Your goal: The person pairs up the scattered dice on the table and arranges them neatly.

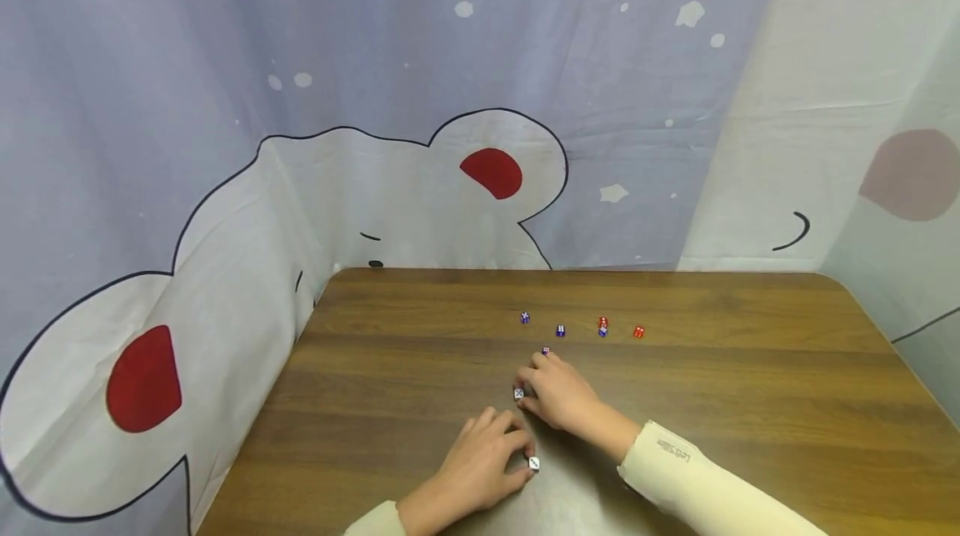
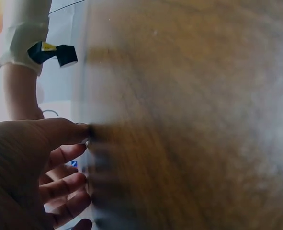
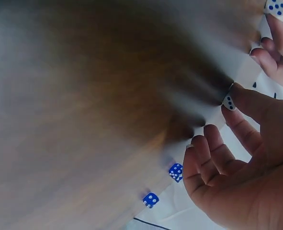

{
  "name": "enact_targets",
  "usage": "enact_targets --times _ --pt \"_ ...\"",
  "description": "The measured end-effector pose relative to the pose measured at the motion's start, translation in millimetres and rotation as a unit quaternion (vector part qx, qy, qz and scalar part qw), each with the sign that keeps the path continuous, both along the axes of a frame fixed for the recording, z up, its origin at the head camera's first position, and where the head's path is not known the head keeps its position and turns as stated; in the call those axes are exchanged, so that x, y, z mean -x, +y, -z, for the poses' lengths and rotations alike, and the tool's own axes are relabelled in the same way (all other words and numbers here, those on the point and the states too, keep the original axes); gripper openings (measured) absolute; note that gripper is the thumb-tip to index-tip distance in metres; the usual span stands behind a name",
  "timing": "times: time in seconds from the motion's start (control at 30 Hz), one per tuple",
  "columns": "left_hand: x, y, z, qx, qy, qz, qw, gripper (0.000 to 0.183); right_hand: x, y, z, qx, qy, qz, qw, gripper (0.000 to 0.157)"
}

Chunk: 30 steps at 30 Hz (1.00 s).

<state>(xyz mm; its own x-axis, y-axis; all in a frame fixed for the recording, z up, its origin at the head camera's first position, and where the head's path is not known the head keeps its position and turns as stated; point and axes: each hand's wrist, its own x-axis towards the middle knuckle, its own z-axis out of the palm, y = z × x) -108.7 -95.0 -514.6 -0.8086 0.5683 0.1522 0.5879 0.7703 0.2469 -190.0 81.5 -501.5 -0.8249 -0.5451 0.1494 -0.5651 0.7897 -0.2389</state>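
From where I stand, the person's left hand (image 1: pixel 486 457) pinches a white die (image 1: pixel 534 463) between thumb and fingertip, down toward the table's near edge. The right hand (image 1: pixel 558 390) pinches a second white die (image 1: pixel 519 393) the same way, a little farther in from that edge. Just beyond its fingers sits one blue die (image 1: pixel 546 350). Closer to the table's (image 1: pixel 360 336) far edge, another blue die (image 1: pixel 525 318) lies leftmost, with a third blue die (image 1: pixel 561 331) to its right. Farther toward the right edge, a fourth blue die (image 1: pixel 603 332) lies just in front of a red die (image 1: pixel 603 322); whether they touch I can't tell. The other red die (image 1: pixel 639 332) lies rightmost. A cartoon-printed cloth (image 1: pixel 637 61) hangs behind the far edge.
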Motion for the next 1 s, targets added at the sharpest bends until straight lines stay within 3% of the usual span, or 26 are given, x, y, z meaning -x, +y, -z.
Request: enact_targets --times 0.43,0.77,1.0 --pt "1.5 1 -1.2 -0.007 0.004 0.001 1.0 0.016 -17.9 33 -1.0 0.009 -0.009 -0.002 1.0 0.019" --pt "3.8 3 -1.4 -0.001 -0.016 -0.009 0.9998 0.015 -22.9 42 -1.5 0.022 -0.024 0.002 0.999 0.019" --pt "2.4 4 -2.9 0.0 -0.008 -0.008 0.9999 0.016 -26.7 44 -2.1 0.022 -0.029 0.004 0.999 0.021"
